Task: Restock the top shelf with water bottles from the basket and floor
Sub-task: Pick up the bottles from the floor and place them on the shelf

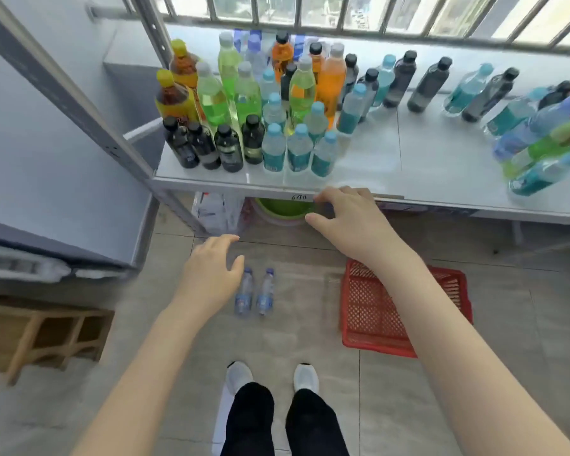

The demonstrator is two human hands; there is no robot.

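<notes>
Two water bottles (pixel 254 292) stand upright on the floor just left of the red basket (pixel 369 311), probably staged for easy grabbing toward the top shelf (pixel 408 159), while the left hand (pixel 208 274) and right hand (pixel 349 222) hover empty, fingers relaxed.

Looks like a small shop or stockrm corner. Evidence: grey metal rack w/ a flat top shelf (pixel 408 153) packed w/ drinks grouped by kind: blue-cap water bottles (pixel 298 153), dark bottles (pixel 227 153), green drinks (pixel 213 97), orange drinks (pixel 331 80), yellow-cap bottles (pixel 175 97). Handwritten no. (pixel 298 196) on the shelf's front edge, approx. "690". Red plastic basket (pixel 369 311) on a tiled floor (pixel 507 324), 2 small floor bottles (pixel 244 292) standing near it. Barred window (pixel 343 11) behind the rack; wooden stool (pixel 46 337) at left; green bucket (pixel 283 209) & boxes (pixel 211 210) under the shelf.
</notes>
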